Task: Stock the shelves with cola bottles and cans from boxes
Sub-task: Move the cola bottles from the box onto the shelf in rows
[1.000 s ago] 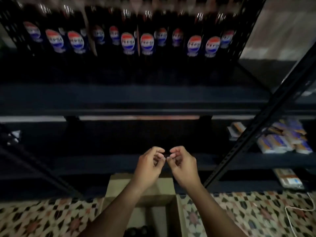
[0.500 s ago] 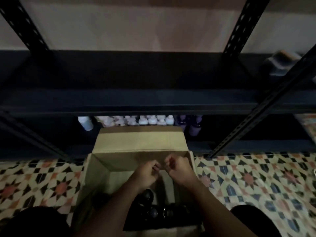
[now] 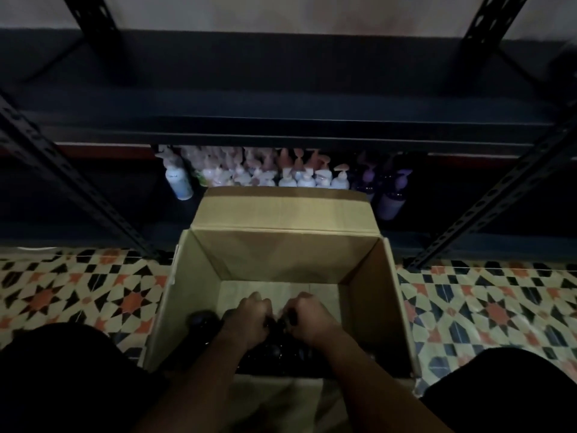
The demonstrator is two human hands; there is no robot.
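While both hands reach into the cardboard box [image 3: 281, 254], left hand [image 3: 249, 320] and right hand [image 3: 309, 320] curled round dark bottles [image 3: 203, 320].

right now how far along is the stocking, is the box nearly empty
Done: the far half of the open brown cardboard box shows bare bottom. In hand: both hands, left and right, are down in it, curled onto dark cola bottles. Left: those bottles at the near end, and the dark metal shelf above looks bare.

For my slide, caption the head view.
Both hands, left and right, grip dark bottles inside the open box below the shelf.
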